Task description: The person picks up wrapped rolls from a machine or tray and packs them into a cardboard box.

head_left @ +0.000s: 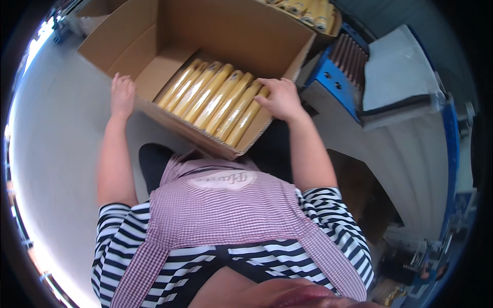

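Observation:
In front of me a cardboard box (221, 25) stands with its flaps up. A row of several yellow rolls (210, 100), wrapped in shiny clear plastic, lies side by side in its near part. My right hand (281, 98) reaches over the box's right side. Its thumb and fingers close round the upper end of the rightmost roll (249, 120). My left hand (123, 96) is at the edge of the box's left flap (113, 49), with its fingers bent over that edge; the fingertips are partly hard to make out.
Beyond the box, at the upper right, another carton holds more yellow rolls (310, 13). To the right stands a blue machine frame (328, 77) with dark rollers (349, 59) and a pale sheet (398, 66). A brown cardboard piece (359, 185) lies beside my right arm.

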Action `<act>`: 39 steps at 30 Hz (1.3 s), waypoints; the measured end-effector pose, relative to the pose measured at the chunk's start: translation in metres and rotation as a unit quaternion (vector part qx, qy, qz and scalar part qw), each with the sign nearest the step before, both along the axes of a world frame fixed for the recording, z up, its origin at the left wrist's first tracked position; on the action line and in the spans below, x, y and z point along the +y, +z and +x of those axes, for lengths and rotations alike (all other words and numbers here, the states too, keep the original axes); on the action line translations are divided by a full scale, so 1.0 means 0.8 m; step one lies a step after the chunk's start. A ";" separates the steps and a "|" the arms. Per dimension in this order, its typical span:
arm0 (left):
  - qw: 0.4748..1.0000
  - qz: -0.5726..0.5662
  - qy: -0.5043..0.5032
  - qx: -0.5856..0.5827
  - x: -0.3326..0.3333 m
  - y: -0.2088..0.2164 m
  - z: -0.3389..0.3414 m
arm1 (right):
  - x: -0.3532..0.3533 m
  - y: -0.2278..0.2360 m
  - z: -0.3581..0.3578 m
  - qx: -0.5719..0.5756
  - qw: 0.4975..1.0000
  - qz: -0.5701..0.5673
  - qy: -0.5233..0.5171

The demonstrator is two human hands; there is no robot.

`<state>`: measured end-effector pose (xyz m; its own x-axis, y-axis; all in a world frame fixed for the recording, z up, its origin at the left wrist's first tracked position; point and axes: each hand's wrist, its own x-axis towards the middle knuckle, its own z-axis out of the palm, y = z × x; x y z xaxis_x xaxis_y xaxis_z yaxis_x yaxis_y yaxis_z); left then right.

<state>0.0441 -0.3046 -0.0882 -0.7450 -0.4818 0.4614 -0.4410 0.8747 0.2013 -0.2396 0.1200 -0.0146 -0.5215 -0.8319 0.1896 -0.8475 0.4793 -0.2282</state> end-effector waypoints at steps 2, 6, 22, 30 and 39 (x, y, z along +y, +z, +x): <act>0.999 0.027 -0.012 0.034 0.004 -0.001 -0.002 | -0.008 0.018 0.003 -0.013 0.991 0.131 -0.006; 0.996 0.072 0.029 0.037 0.030 0.019 0.004 | -0.047 0.044 -0.022 -0.236 0.949 0.208 -0.001; 0.996 0.077 0.032 0.011 0.037 0.029 0.002 | 0.083 0.058 -0.129 -0.071 0.943 -0.200 -0.257; 0.990 0.135 0.038 -0.022 0.041 0.098 -0.074 | 0.107 0.044 -0.095 -0.071 0.931 -0.263 -0.242; 0.972 0.230 0.034 -0.025 0.056 0.081 -0.090 | 0.155 0.022 -0.078 -0.036 0.881 -0.341 -0.325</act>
<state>-0.0277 -0.2595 -0.0237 -0.7204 -0.6773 0.1491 -0.5138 0.6656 0.5412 -0.3022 0.2437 0.0032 -0.8768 -0.0585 0.4774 -0.4164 0.5889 -0.6927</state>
